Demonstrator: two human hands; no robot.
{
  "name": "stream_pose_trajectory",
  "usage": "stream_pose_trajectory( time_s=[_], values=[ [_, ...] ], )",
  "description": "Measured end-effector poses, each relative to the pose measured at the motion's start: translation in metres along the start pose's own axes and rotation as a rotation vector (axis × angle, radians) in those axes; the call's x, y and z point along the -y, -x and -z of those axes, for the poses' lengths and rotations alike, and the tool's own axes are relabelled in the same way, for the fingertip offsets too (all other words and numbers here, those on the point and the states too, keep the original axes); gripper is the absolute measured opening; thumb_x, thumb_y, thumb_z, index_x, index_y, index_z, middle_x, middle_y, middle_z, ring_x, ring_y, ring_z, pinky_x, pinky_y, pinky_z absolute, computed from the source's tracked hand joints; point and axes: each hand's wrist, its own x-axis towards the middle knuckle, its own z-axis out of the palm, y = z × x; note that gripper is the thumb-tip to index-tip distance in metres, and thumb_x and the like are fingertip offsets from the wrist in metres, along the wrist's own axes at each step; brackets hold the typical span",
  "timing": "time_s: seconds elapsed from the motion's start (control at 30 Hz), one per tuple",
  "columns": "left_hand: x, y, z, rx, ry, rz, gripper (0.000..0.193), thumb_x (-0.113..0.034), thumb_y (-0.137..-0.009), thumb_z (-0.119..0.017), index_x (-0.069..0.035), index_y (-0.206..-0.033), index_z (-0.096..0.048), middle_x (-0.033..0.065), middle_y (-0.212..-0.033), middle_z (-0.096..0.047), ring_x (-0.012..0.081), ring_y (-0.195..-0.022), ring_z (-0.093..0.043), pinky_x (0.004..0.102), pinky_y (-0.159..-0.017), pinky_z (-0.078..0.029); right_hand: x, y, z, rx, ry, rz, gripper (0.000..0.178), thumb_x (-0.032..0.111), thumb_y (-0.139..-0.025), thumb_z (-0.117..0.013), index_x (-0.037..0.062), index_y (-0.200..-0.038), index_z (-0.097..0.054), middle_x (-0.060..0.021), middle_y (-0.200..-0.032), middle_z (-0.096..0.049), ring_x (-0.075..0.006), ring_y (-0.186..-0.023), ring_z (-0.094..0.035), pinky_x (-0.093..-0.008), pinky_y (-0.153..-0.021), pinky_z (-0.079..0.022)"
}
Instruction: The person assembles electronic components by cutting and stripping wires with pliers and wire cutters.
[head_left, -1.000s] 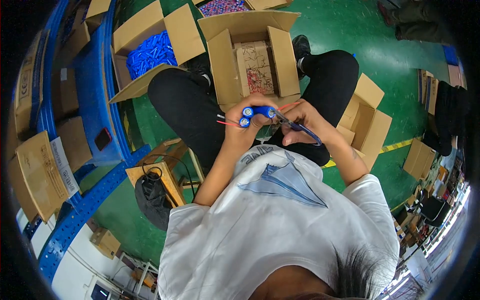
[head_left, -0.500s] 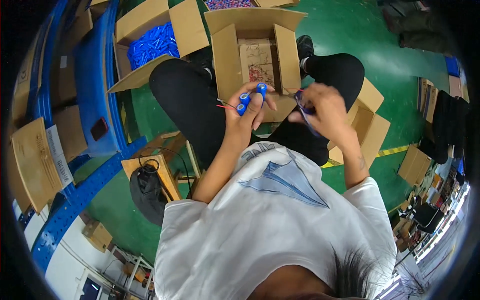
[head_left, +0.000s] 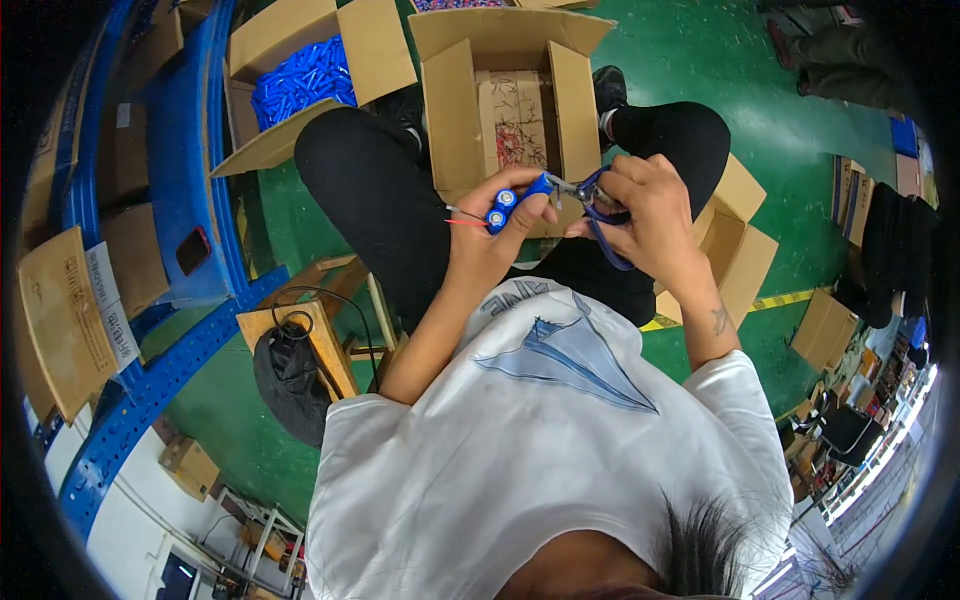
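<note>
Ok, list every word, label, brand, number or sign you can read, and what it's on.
Wording left uncopied:
White shirt: grey lettering.
Brown carton, far left: dark print, partly too small to read.
White strip on that carton: dark characters.
Blue cells in left hand: any print too small to read.

A factory workshop was indicated by the green floor (head_left: 690, 70), striped yellow-and-black tape (head_left: 783, 299), blue metal rack (head_left: 160, 390) and open carton (head_left: 376, 55) heaped with blue cylinders (head_left: 303, 82).
</note>
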Motion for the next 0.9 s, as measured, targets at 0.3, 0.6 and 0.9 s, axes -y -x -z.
stream_pose_trajectory(
  time_s=[0.3, 0.6, 0.9],
  values=[
    [0.004, 0.000, 0.004, 0.047, -0.079, -0.051, 0.029, -0.022, -0.085, -0.060, 0.003, -0.099, -0.057, 0.0057, -0.078, -0.060, 0.0095, -0.071, -0.057, 0.0208, -0.063, -0.045, -0.004, 0.002, 0.001, 0.009, -0.024, 0.058, 0.038, 0.038, -0.057, -0.074, 0.0047, -0.064, -0.059, -0.0060, -0.058, -0.048, -0.0246, -0.055, -0.050, -0.0335, -0.054, -0.035],
    [0.005, -0.001, 0.002, 0.088, -0.103, -0.088, 0.028, -0.023, -0.086, -0.058, 0.002, -0.099, -0.057, 0.0058, -0.078, -0.060, 0.0093, -0.067, -0.057, 0.0198, -0.060, -0.044, -0.001, 0.008, -0.020, -0.045, -0.397, -0.037, 0.036, 0.022, -0.058, -0.078, -0.0015, -0.060, -0.051, -0.0104, -0.054, -0.039, -0.0258, -0.047, -0.040, -0.0334, -0.044, -0.028],
    [-0.056, -0.074, 0.114, -0.404, 0.034, -0.236, 0.029, -0.018, -0.086, -0.056, -0.001, -0.109, -0.051, 0.0111, -0.092, -0.061, 0.0209, -0.075, -0.063, 0.0317, -0.066, -0.054, -0.001, 0.012, -0.019, -0.057, -0.392, -0.171, 0.031, 0.022, -0.060, -0.078, -0.0009, -0.063, -0.058, -0.0126, -0.055, -0.047, -0.0280, -0.050, -0.049, -0.0330, -0.045, -0.036]
  ],
)
